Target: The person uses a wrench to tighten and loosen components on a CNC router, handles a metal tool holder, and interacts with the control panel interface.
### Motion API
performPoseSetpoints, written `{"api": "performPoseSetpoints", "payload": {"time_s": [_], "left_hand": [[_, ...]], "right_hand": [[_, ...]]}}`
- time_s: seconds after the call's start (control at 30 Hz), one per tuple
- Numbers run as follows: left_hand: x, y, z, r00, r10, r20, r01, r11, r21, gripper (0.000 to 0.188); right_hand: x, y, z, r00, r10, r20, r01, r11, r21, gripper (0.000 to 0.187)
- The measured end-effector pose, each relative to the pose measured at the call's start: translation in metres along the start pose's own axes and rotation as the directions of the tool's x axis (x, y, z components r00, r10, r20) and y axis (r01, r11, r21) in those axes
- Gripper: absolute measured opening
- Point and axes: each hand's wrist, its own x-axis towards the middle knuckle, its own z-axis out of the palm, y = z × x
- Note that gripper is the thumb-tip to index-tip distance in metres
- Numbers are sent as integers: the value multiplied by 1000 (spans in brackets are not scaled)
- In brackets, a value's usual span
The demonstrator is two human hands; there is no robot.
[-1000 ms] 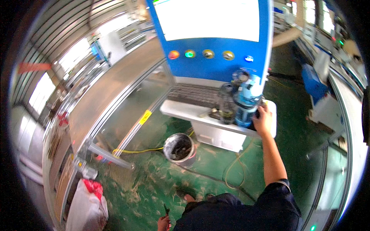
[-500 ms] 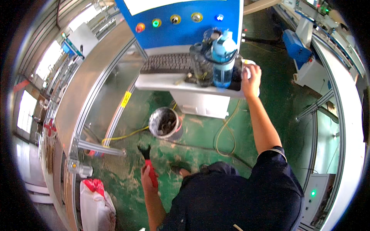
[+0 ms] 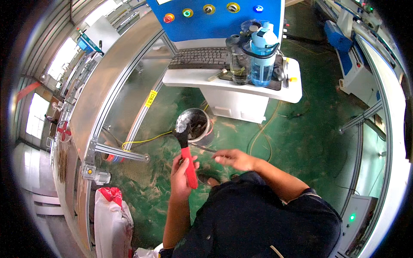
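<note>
My left hand (image 3: 183, 174) is wrapped round the red handle of a wrench (image 3: 189, 167). Its black head points up and away, overlapping the near left rim of a bucket (image 3: 209, 131) on the floor as seen from above. My right hand (image 3: 235, 159) is to the right of the wrench and apart from it. Its fingers stretch toward the handle, and I see nothing held in them. Dark bits of material lie inside the bucket, beside a whitish, smeared inner wall.
Ahead stands a blue-and-white control console with buttons (image 3: 208, 9), a keyboard (image 3: 198, 56) and a blue water bottle (image 3: 262, 56) on its shelf (image 3: 284, 92). A metal-framed table (image 3: 107, 73) runs along the left, with a white sack (image 3: 112, 223) beside it. Cables (image 3: 262, 133) cross the green floor.
My right hand has left the mouse area at the shelf's right end and come down near the wrench. My left hand has raised the wrench up and to the right, toward the bucket.
</note>
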Motion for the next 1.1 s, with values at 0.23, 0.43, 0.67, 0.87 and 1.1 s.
{"api": "performPoseSetpoints", "payload": {"time_s": [0.23, 0.43, 0.67, 0.87, 1.1], "left_hand": [[5, 2, 21, 990, -1, 142, 6, 1000, -30, 36], [2, -7, 8, 993, 2, 120, -8, 998, 55, 34], [-1, -70, -95, 957, -289, -20, 270, 867, 419, 45], [-106, -277, -323, 919, -316, -237, 334, 303, 893, 46], [-235, -364, -405, 915, -359, -184, 224, 72, 972, 40]], "right_hand": [[9, -15, 44, 936, 27, 351, -193, 872, 449, 51], [9, 0, 50, 941, 36, 335, -218, 824, 522, 40], [18, -9, 10, 958, 125, 260, -234, 862, 449, 42], [34, -6, -1, 988, 120, 95, -147, 916, 373, 32], [25, 7, 1, 983, 31, -181, 81, 810, 581, 38]]}}
